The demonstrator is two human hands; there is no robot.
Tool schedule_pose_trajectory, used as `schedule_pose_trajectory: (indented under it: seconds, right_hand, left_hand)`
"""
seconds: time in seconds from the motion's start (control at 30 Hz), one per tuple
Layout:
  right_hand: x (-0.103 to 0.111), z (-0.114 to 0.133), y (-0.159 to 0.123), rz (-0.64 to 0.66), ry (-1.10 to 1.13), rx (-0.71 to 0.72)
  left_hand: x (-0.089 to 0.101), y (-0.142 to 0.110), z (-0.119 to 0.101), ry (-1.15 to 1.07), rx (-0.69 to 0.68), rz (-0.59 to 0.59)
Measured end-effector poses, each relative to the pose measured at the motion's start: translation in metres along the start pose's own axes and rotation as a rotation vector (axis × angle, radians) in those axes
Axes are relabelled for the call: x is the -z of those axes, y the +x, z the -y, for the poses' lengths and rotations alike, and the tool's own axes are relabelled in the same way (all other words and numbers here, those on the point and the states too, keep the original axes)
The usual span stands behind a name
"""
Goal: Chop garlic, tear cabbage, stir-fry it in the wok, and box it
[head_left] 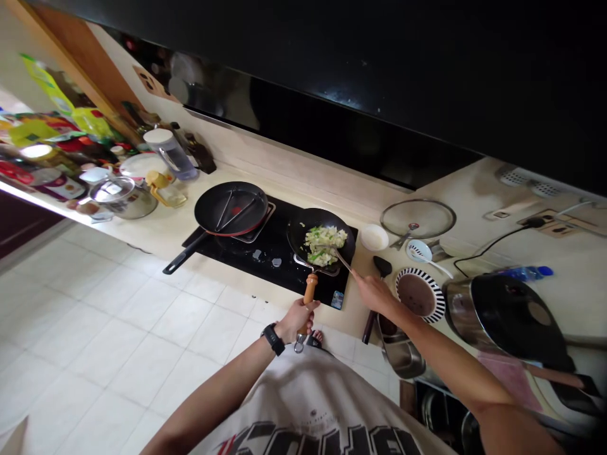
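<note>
My left hand (298, 319) is wrapped round the wooden handle (310, 289) of a small black frying pan (296, 235) on the right of the cooktop. Pale chopped vegetables with green pieces (327, 240) lie in that pan. With my right hand (372, 291) I grip the shaft of a metal spatula (345, 262), whose far end is among the vegetables. Its tip is partly hidden by the food. A larger black pan (232, 212) with a metal rack in it sits on the cooktop's left side.
Right of the cooktop (279, 259) are a small white bowl (374, 238), a glass lid (418, 218), a black spatula (382, 265), a striped bowl of brown liquid (417, 295) and a large dark-lidded pot (512, 316). Leftward stand a steel pot (123, 197) and a water pitcher (171, 151). The range hood (303, 57) overhangs.
</note>
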State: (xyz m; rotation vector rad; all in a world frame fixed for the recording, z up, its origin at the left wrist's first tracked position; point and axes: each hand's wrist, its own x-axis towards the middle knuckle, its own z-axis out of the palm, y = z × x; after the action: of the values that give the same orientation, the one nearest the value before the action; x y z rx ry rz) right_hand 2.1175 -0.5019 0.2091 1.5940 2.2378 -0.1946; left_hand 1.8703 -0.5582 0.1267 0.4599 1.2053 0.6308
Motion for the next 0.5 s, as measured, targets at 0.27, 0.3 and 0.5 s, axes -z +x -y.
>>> schedule_pose_trajectory:
  seconds: [0.27, 0.3, 0.5]
  right_hand:
    - [-0.002, 0.009, 0.032, -0.085, 0.273, -0.156]
    - [-0.001, 0.018, 0.031, -0.049, 0.257, -0.145]
    - [0.009, 0.044, -0.007, -0.006, 0.174, -0.057]
  left_hand:
    - [0.003, 0.005, 0.007, 0.013, -0.003, -0.001]
    - [0.003, 0.005, 0.007, 0.013, -0.004, -0.001]
    - [0.002, 0.007, 0.006, 0.013, 0.016, 0.0]
